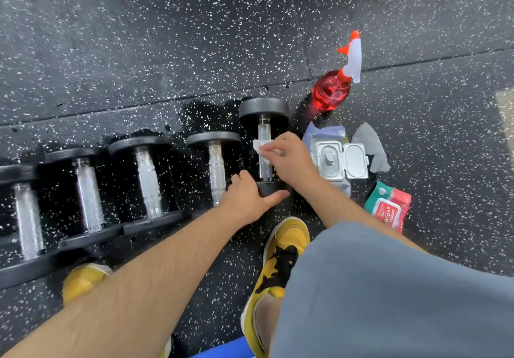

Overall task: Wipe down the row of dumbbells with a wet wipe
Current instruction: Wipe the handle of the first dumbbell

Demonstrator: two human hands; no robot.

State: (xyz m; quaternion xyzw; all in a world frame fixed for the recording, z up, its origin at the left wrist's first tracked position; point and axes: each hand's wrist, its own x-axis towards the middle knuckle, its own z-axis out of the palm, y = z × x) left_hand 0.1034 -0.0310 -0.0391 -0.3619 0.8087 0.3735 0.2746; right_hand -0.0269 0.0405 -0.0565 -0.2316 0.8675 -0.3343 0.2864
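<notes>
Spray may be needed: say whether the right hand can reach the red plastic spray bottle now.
Probably yes: nothing upright stands between the right hand, pinching a white wet wipe, and the red plastic spray bottle.

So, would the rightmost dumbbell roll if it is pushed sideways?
Probably: the rightmost dumbbell has round heads, and the left hand holds one. Thick heads and a steel handle suggest weight. Its knurling should resist slipping.
</notes>
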